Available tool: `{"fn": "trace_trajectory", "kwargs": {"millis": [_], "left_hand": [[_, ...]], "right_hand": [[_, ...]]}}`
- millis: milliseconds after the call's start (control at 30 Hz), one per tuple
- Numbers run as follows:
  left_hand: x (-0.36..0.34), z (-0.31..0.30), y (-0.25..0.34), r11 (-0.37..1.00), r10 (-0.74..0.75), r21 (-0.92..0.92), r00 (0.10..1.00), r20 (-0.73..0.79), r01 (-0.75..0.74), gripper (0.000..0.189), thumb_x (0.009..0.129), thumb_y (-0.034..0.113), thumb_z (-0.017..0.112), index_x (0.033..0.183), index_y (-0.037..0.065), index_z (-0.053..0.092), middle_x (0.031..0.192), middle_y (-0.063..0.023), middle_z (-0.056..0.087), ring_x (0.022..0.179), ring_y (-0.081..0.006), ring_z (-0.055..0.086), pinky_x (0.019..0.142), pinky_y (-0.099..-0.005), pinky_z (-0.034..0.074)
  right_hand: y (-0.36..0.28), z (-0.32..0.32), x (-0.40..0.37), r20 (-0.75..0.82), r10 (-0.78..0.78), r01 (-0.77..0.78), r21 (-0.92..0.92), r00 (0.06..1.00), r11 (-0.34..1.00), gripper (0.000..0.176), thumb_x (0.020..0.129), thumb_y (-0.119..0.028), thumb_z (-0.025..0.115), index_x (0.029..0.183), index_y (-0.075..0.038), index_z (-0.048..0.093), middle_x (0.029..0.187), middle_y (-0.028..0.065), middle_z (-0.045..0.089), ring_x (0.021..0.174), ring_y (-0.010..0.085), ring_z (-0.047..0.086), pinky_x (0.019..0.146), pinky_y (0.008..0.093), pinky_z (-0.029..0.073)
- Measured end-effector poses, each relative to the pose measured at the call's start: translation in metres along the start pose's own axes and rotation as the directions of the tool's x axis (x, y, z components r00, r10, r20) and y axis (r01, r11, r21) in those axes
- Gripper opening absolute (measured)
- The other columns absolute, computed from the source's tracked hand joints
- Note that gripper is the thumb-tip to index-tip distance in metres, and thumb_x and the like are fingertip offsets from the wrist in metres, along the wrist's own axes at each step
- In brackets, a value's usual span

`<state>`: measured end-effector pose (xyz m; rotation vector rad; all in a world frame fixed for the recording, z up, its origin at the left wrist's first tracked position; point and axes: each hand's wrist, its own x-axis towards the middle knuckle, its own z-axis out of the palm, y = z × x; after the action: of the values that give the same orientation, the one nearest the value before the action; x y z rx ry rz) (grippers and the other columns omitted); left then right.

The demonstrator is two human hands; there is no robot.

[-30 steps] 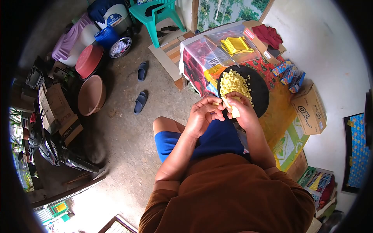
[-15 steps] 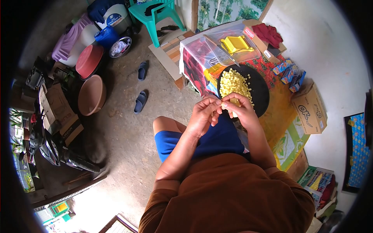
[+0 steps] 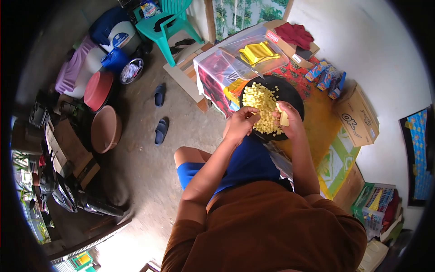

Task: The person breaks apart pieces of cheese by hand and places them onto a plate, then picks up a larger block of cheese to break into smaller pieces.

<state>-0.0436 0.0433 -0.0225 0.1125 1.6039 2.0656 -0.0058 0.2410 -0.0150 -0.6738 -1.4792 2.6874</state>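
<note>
Pale yellow cubes [image 3: 260, 96] are heaped on a black round tray [image 3: 293, 93], and over its near part both bare hands are held. A larger pale yellow piece [image 3: 284, 119] is gripped in the right hand [image 3: 294, 123], pinned between thumb and fingers. By the left hand [image 3: 241, 121], thumb and forefinger are brought together at the heap's near left edge; whether a cube is pinched there cannot be told, as the fingertips are too small to read.

The step in hand is judged to be the working of small bits from the larger piece onto the heap. For the next move, a light, steady hold on that piece seems to be called for, with the left fingertips kept above the tray so that nothing is dropped past its rim.

The larger piece is touched by the right fingers and set well to the right of the left hand, with part of the heap seen between. The cubes are spread beyond the left fingertips, mostly over the tray's left half.
</note>
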Motion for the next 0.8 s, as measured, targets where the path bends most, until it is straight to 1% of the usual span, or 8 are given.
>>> {"fn": "trace_trajectory", "kwargs": {"millis": [133,233,267,367,400,633,733,800], "left_hand": [[0.054,0.016,-0.032,0.894,0.228,0.384,0.972,0.050,-0.229,0.019,0.082,0.010,0.066,0.098,0.000,0.064,0.065,-0.0014,0.056,0.051,-0.0082,0.045,0.048,-0.0260,0.038],[0.085,0.027,-0.040,0.742,0.254,0.633,0.966,0.043,-0.223,0.023,0.080,0.013,0.067,0.100,0.001,0.066,0.067,-0.0063,0.060,0.055,-0.0113,0.051,0.053,-0.0282,0.042],[0.093,0.030,-0.040,0.696,0.221,0.696,0.975,0.030,-0.179,0.025,0.080,0.017,0.064,0.101,0.004,0.068,0.075,-0.0140,0.065,0.066,-0.0207,0.063,0.064,-0.0332,0.049],[0.109,0.031,-0.045,0.513,0.222,0.841,0.973,0.061,-0.170,0.028,0.081,0.018,0.060,0.105,0.006,0.068,0.086,-0.0184,0.068,0.081,-0.0306,0.067,0.076,-0.0378,0.052],[0.111,0.031,-0.044,0.527,0.193,0.835,0.979,0.062,-0.157,0.030,0.081,0.019,0.057,0.108,0.009,0.068,0.092,-0.0201,0.067,0.089,-0.0343,0.065,0.082,-0.0399,0.051],[0.119,0.022,-0.049,0.470,0.164,0.874,0.985,0.050,-0.122,0.030,0.078,0.021,0.061,0.106,0.012,0.069,0.085,-0.0169,0.068,0.080,-0.0312,0.066,0.076,-0.0386,0.052],[0.115,0.021,-0.047,0.505,0.201,0.852,0.979,0.038,-0.137,0.030,0.076,0.021,0.065,0.103,0.008,0.069,0.077,-0.0147,0.066,0.070,-0.0255,0.065,0.068,-0.0360,0.050],[0.112,0.023,-0.041,0.596,0.193,0.788,0.980,0.048,-0.156,0.028,0.078,0.021,0.065,0.100,0.004,0.068,0.074,-0.0104,0.065,0.066,-0.0207,0.062,0.064,-0.0334,0.048]], "right_hand": [[-0.004,-0.031,0.005,-0.083,-0.035,0.039,0.039,0.996,0.999,0.021,0.083,-0.006,0.066,0.103,-0.006,0.059,0.091,0.0062,0.060,0.076,0.0157,0.062,0.057,0.0322,0.051],[-0.003,-0.045,0.006,-0.101,-0.058,0.063,0.045,0.993,0.997,0.021,0.083,-0.003,0.065,0.103,-0.006,0.059,0.092,0.0063,0.060,0.077,0.0158,0.062,0.058,0.0323,0.052],[-0.001,-0.049,0.008,-0.106,-0.059,0.067,0.066,0.993,0.996,0.021,0.082,-0.001,0.064,0.103,-0.005,0.058,0.091,0.0071,0.060,0.074,0.0156,0.061,0.057,0.0320,0.051],[0.003,-0.057,0.014,-0.071,-0.076,0.083,0.096,0.995,0.992,0.022,0.081,0.000,0.065,0.102,-0.003,0.058,0.091,0.0081,0.059,0.072,0.0154,0.059,0.056,0.0312,0.050],[-0.001,-0.053,0.012,-0.091,-0.071,0.079,0.086,0.993,0.993,0.023,0.080,0.000,0.066,0.101,-0.002,0.058,0.090,0.0088,0.059,0.072,0.0153,0.057,0.056,0.0302,0.049],[0.005,-0.053,0.029,-0.055,-0.107,0.104,-0.050,0.993,0.993,0.024,0.079,-0.003,0.068,0.102,-0.001,0.059,0.091,0.0061,0.060,0.077,0.0133,0.061,0.062,0.0288,0.053],[0.009,-0.051,0.035,-0.018,-0.121,0.119,-0.088,0.992,0.989,0.024,0.080,-0.005,0.069,0.102,-0.002,0.059,0.090,0.0049,0.061,0.077,0.0126,0.061,0.063,0.0282,0.053],[0.009,-0.049,0.038,0.021,-0.142,0.144,-0.107,0.990,0.984,0.024,0.079,-0.005,0.070,0.101,-0.001,0.059,0.089,0.0048,0.061,0.077,0.0123,0.060,0.063,0.0279,0.053]]}}
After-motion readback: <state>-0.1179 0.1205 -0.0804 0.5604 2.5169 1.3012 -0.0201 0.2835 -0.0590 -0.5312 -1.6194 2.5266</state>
